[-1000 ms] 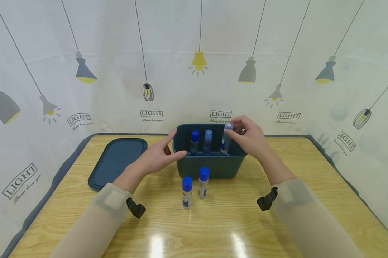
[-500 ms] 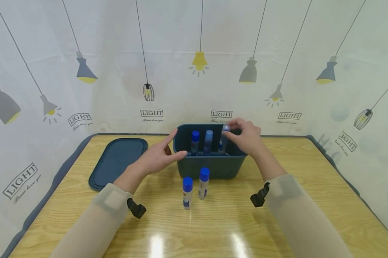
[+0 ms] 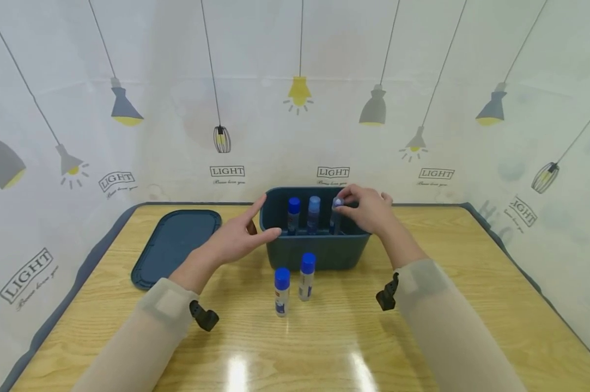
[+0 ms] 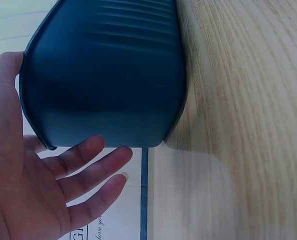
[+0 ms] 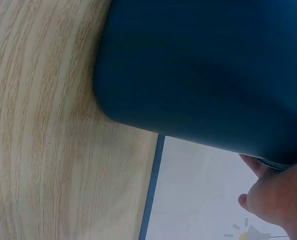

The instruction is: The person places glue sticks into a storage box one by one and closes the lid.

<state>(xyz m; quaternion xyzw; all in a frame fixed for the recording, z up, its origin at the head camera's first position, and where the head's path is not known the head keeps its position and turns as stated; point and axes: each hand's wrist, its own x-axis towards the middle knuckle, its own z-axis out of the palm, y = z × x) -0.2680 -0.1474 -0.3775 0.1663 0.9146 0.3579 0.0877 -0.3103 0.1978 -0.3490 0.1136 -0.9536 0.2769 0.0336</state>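
My right hand [image 3: 370,209] reaches over the right rim of a dark blue-green plastic bin [image 3: 316,253]. Its thumb and fingertips pinch the whitish top of a small clear glue bottle [image 3: 335,222], upright inside. To its left in the bin stand a glue bottle with a light blue cap [image 3: 313,215] and another with a dark blue cap [image 3: 293,216]. My left hand [image 3: 231,239] rests on the bin's left end, thumb at the front rim and index finger at the left corner. In the left wrist view its other fingers [image 4: 96,182] extend loosely beside the wall.
Two blue-capped glue bottles, one nearer [image 3: 282,292] and one farther [image 3: 306,276], stand on the wooden table [image 3: 344,337] before the bin. A dark lid [image 3: 177,245] lies flat at the left. Behind the table hangs a lamp-printed cloth [image 3: 255,109].
My right hand has moved left and lower with the glue bottle, which has gone from leaning to nearly upright beside the other two. The left hand stays at the bin's left end.
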